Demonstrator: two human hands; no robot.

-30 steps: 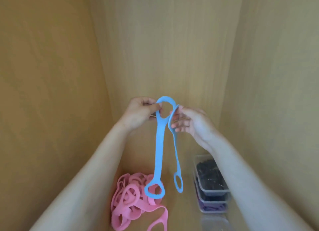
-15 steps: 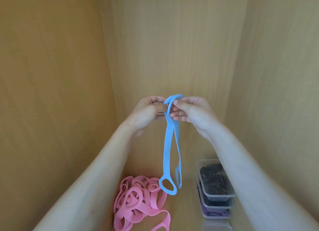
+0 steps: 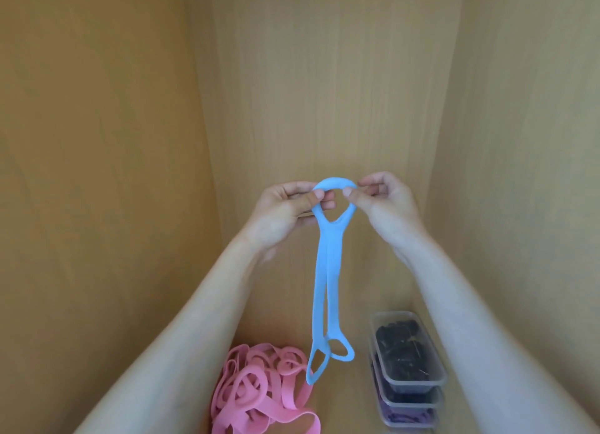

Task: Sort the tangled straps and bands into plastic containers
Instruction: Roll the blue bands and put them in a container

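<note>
I hold a light blue strap (image 3: 328, 281) up in front of me. My left hand (image 3: 285, 213) pinches the left side of its top loop and my right hand (image 3: 383, 203) pinches the right side, spreading the loop open. Its two tails hang straight down together and end in small loops above the floor. A tangled heap of pink bands (image 3: 259, 391) lies on the wooden floor below, left of centre. At the lower right stand stacked clear plastic containers (image 3: 409, 381); the top one holds black bands, a lower one purple bands.
Wooden panels close in the space on the left (image 3: 97, 174), back (image 3: 324, 76) and right (image 3: 526, 174). The floor between the pink heap and the containers is a narrow bare wooden strip.
My hands were pressed together with the strap's top folded shut; now they have moved apart and the top loop is spread open. The hanging tails swung slightly.
</note>
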